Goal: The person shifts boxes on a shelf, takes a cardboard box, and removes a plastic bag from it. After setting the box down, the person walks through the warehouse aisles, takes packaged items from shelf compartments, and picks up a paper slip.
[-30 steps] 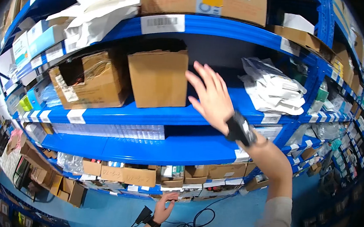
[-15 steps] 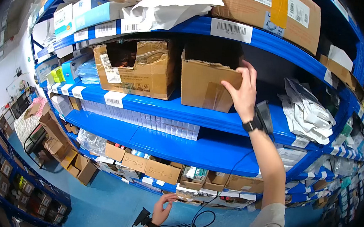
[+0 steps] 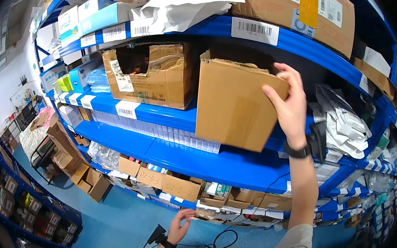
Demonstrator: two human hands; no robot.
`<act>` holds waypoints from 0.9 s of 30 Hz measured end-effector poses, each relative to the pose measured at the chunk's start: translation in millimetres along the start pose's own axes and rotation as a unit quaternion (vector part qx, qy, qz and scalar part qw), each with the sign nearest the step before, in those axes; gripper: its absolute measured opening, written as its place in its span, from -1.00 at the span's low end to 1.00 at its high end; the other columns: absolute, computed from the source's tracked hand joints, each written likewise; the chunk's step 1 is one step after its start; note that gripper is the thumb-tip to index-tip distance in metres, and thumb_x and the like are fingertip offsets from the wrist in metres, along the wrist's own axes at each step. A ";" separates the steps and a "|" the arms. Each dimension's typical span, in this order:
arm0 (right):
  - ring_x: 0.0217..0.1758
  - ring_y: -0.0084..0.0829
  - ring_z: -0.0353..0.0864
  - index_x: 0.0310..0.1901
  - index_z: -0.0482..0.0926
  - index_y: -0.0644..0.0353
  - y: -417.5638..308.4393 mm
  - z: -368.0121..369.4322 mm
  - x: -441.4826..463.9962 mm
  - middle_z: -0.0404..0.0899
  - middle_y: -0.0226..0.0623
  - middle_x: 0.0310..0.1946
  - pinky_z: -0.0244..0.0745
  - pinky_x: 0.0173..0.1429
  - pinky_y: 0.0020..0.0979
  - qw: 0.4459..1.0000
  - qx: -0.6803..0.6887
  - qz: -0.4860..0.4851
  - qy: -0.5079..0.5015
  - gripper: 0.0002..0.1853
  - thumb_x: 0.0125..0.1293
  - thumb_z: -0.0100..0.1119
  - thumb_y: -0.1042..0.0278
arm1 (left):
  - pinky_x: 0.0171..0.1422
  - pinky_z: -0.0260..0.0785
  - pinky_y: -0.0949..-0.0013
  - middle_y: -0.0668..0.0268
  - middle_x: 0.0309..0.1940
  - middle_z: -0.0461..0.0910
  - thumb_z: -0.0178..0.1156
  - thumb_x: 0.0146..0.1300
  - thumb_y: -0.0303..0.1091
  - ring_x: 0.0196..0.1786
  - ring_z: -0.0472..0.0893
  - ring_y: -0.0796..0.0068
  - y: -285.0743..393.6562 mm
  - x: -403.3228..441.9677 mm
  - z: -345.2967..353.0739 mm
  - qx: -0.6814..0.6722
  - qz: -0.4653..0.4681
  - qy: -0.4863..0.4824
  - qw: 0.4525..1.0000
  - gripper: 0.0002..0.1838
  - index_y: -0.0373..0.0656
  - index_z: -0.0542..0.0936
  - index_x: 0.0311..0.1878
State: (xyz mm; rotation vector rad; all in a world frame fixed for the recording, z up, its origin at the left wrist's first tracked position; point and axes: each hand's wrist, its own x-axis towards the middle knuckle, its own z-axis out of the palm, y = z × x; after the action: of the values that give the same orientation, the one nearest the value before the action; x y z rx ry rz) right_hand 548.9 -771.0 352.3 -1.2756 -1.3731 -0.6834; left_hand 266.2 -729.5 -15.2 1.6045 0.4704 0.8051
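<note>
My right hand (image 3: 289, 103) grips a brown open-topped cardboard box (image 3: 238, 104) by the upper right edge, thumb on the front face and fingers over the rim. The box juts out past the front of the blue middle shelf, its lower edge hanging below the shelf's label strip. What it contains cannot be seen. Low in the view, my left hand (image 3: 179, 226) holds nothing, its fingers loosely apart in front of the lower shelves. Left of the gripped box stands a second, torn-open cardboard box (image 3: 164, 85) with dark contents.
White plastic packages (image 3: 344, 129) lie on the shelf to the right. Above, the top shelf carries white bags (image 3: 180, 6) and a large taped carton (image 3: 293, 14). Rows of small white boxes (image 3: 160, 131) fill part of the shelf below. A black cable (image 3: 226, 240) loops near my body.
My right hand has pulled the cardboard box forward and slightly right, out over the shelf's front edge, so it looks larger. My left hand has barely moved.
</note>
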 end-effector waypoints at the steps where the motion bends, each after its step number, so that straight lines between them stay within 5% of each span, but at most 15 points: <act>1: 0.11 -0.19 0.46 -0.29 0.41 0.26 -17.9 -9.3 -10.6 0.45 -0.14 0.05 0.35 0.14 -0.33 1.000 -0.001 -0.001 -0.003 -0.70 0.04 0.36 0.40 | 0.15 0.35 0.41 0.17 0.01 0.55 -0.01 0.30 -0.58 0.06 0.55 0.40 4.2 1.1 -2.0 -0.021 0.001 0.013 1.000 -0.67 -0.28 0.38 0.14; 5: 0.23 0.02 0.35 -0.32 0.42 0.12 -67.6 -31.1 -80.2 0.44 -0.19 0.05 0.27 0.27 -0.06 0.990 -0.084 -0.109 -0.027 -0.57 -0.13 0.50 0.22 | 0.25 0.28 0.31 0.07 0.21 0.36 -0.05 0.36 -0.49 0.17 0.47 0.31 32.9 8.2 -5.9 -0.156 0.008 0.015 0.988 -0.58 -0.24 0.22 0.27; 7: 0.18 -0.08 0.32 -0.38 0.42 -0.01 -73.9 -36.1 -124.5 0.39 -0.34 -0.05 0.20 0.30 0.22 0.987 -0.076 -0.137 -0.046 -0.61 -0.11 0.48 0.11 | 0.27 0.26 0.28 0.04 0.26 0.30 -0.05 0.37 -0.46 0.19 0.45 0.28 54.0 15.7 -3.3 -0.228 0.010 0.025 0.973 -0.56 -0.24 0.19 0.29; 9: 0.18 -0.20 0.29 -0.39 0.45 -0.05 -77.9 -36.4 -156.6 0.38 -0.40 -0.10 0.14 0.28 0.39 0.982 -0.039 -0.181 -0.045 -0.71 -0.06 0.43 0.20 | 0.28 0.25 0.23 0.05 0.27 0.26 0.03 0.34 -0.43 0.20 0.43 0.26 63.3 16.0 2.3 -0.266 0.113 0.019 0.957 -0.49 -0.25 0.15 0.31; 15: 0.16 -0.37 0.31 -0.38 0.52 -0.10 -80.2 -42.9 -209.0 0.43 -0.56 -0.14 0.13 0.29 0.39 0.974 -0.006 -0.224 -0.041 -0.82 -0.01 0.27 0.44 | 0.27 0.26 0.28 0.21 0.16 0.38 0.20 0.17 -0.54 0.19 0.41 0.38 37.4 -3.5 -2.0 -0.096 0.035 0.045 0.994 -0.42 -0.30 0.23 0.25; 20: 0.12 -0.41 0.35 -0.40 0.52 -0.11 -80.7 -49.8 -221.0 0.46 -0.59 -0.17 0.08 0.32 0.38 0.971 -0.011 -0.229 -0.064 -0.83 -0.02 0.25 0.44 | 0.26 0.26 0.29 0.21 0.15 0.41 0.19 0.19 -0.50 0.18 0.42 0.37 17.8 -12.7 -0.6 0.018 0.034 0.031 0.999 -0.46 -0.30 0.28 0.24; 25: 0.05 -0.46 0.39 -0.44 0.53 -0.12 -78.8 -42.5 -233.8 0.49 -0.63 -0.20 0.06 0.35 0.34 0.972 -0.010 -0.233 -0.030 -0.85 -0.02 0.24 0.43 | 0.18 0.28 0.28 0.17 -0.03 0.53 0.15 0.17 -0.50 0.06 0.47 0.32 -23.0 -13.1 -1.7 0.358 0.160 0.054 0.919 -0.65 -0.33 0.47 0.05; 26: 0.04 -0.48 0.40 -0.44 0.54 -0.13 -78.2 -41.9 -236.1 0.49 -0.64 -0.22 0.06 0.35 0.33 0.971 -0.006 -0.236 -0.032 -0.85 -0.03 0.24 0.43 | 0.18 0.28 0.28 0.17 -0.03 0.53 0.15 0.17 -0.50 0.06 0.47 0.32 -27.1 -14.6 0.0 0.357 0.161 0.053 0.919 -0.65 -0.33 0.47 0.05; 27: 0.02 -0.50 0.40 -0.44 0.55 -0.14 -77.9 -41.6 -238.2 0.49 -0.65 -0.24 0.06 0.35 0.33 0.970 -0.002 -0.239 -0.034 -0.85 -0.03 0.25 0.42 | 0.19 0.29 0.27 0.16 0.01 0.51 0.17 0.18 -0.44 0.08 0.47 0.32 -27.7 -14.9 3.1 0.146 0.062 0.054 0.986 -0.61 -0.34 0.45 0.08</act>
State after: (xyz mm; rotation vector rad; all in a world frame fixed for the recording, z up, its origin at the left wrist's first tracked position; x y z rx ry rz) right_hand 449.9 -902.7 158.9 -0.9806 -1.7592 -0.9752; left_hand 262.2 -736.5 -45.8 1.8817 0.5930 0.9547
